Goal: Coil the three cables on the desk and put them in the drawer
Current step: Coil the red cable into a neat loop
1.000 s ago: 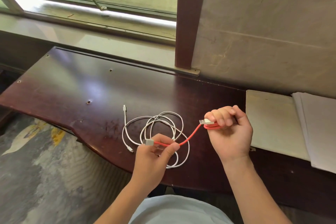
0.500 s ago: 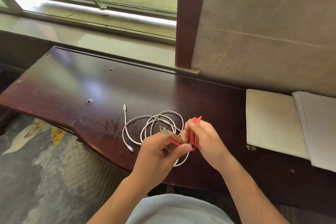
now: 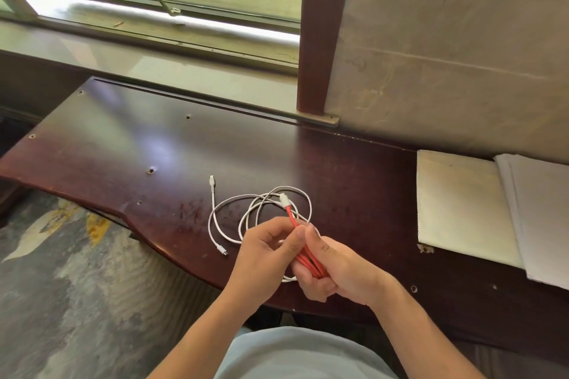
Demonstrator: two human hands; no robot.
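Partly hidden, red cable point(image 3: 292, 218) bundles inside right hand point(image 3: 335, 268).

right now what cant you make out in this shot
Head view only:
- Drawer: none shows; the desk front lies below the view.
- Red cable: its folded part sits inside the right hand and behind the left hand, so the loops can't be counted.
- White cables: tangled, one or two, cannot tell.
- Paper stack: cut off by the right edge.

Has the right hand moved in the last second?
Yes. The right hand has come down and left, toward the desk's near edge, meeting the left hand beside the white cable, away from the cream pad.
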